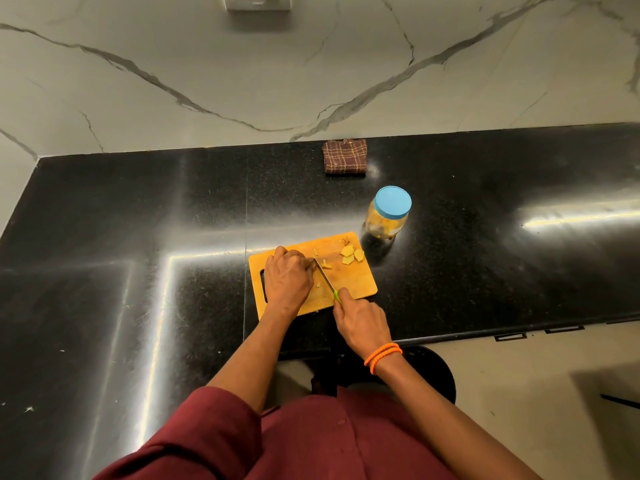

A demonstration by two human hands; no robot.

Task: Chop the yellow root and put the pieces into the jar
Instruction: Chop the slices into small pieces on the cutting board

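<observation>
A clear jar with a blue lid screwed on stands on the black counter just beyond the far right corner of a wooden cutting board, with yellow pieces visible through its wall. On the board, the left hand has its fingers curled down over the yellow root, which is almost wholly hidden beneath them, so whether the grip pinches it cannot be told. The right hand, two orange bands at its wrist, has its grip closed round the green handle of a knife whose blade runs up to the left fingertips. Flat yellow slices lie near the board's far right corner, with small slivers beside the blade. A folded brown checked cloth lies at the counter's back edge against a white marble-veined wall, where a switch plate is cut off at the top. The person wears a maroon garment; pale floor shows past the counter's front edge.
</observation>
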